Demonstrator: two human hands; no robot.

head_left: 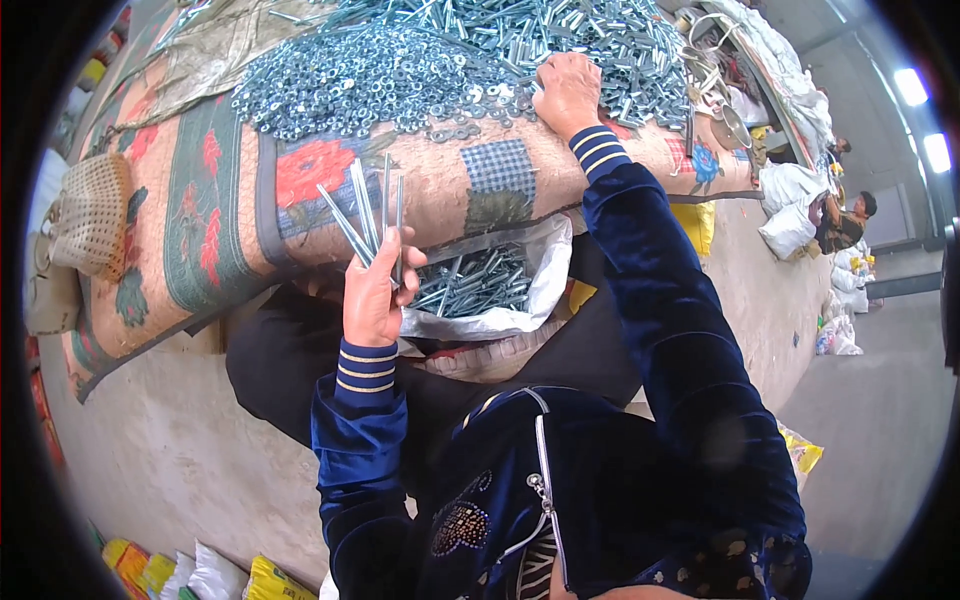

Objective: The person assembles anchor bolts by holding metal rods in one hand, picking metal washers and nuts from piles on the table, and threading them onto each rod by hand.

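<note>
My left hand [378,290] is closed around several thin silver metal rods [366,215], which stick up and fan out above the thumb. It is over my lap, next to an open white sack [548,270] holding many similar dark metal rods [475,282]. My right hand [568,92] reaches to the heap on the padded table, its fingers bent down among small metal sleeves [640,75]. The fingertips are hidden, so whatever they pinch cannot be made out. Left of that hand lie loose washers [485,100] and a heap of nuts [340,85].
A flowered quilt [400,150] covers the table. A woven basket [92,215] stands at its left end, and a metal strainer [730,130] at the right. Another person [848,222] sits far right near white sacks [795,210]. Colourful bags [275,580] line the floor at lower left.
</note>
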